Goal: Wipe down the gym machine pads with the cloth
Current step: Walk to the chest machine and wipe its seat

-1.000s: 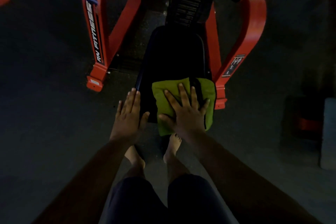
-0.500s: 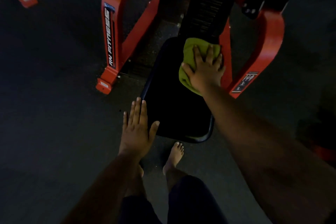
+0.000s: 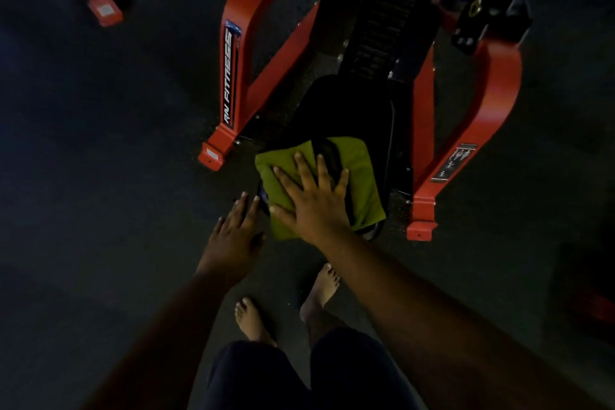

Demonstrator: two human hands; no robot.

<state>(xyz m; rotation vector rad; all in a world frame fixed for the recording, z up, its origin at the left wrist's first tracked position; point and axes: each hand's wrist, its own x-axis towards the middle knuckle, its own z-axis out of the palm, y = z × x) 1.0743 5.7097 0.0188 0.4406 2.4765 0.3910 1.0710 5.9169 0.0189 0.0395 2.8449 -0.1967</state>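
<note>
The floor (image 3: 100,210) is dark and a bit speckled. The red frame (image 3: 492,103) of the gym machine stands on it, with one foot at 9 o'clock of the seat and one at 3 o'clock. The black seat pad (image 3: 336,110) sits between the two red legs. A green cloth (image 3: 362,183) lies flat on the near end of the pad. Two bare feet (image 3: 319,289) stand on the floor at 6 o'clock of the pad. Another red machine foot (image 3: 104,10) rests on the floor at 10 o'clock.

One head camera, wide-angle, looking steeply down and forward, close above both hands, own feet (image 3: 286,306) at 6 o'clock, red machine frame (image 3: 482,130) toward 12 o'clock, floor (image 3: 100,176) around.
</note>
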